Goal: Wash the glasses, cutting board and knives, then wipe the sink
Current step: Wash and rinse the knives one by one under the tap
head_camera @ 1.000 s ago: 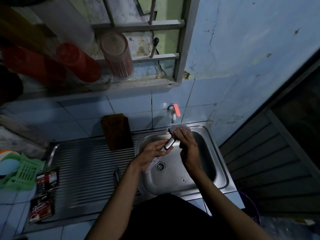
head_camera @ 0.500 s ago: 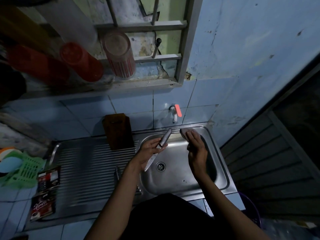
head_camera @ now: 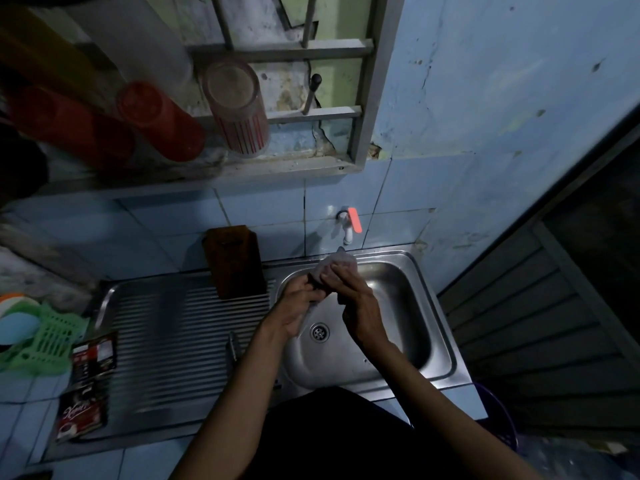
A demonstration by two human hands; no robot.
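Knife (head_camera: 304, 315) gripped by left hand (head_camera: 298, 306); right hand (head_camera: 356, 306) presses sponge (head_camera: 334, 266) against it over sink (head_camera: 398, 306).

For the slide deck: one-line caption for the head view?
Left hand holds a knife over the sink while right hand scrubs it with a sponge.

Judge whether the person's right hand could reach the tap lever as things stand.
Probably yes: the right hand, gripping the sponge, sits just below the tap lever, with nothing between them.
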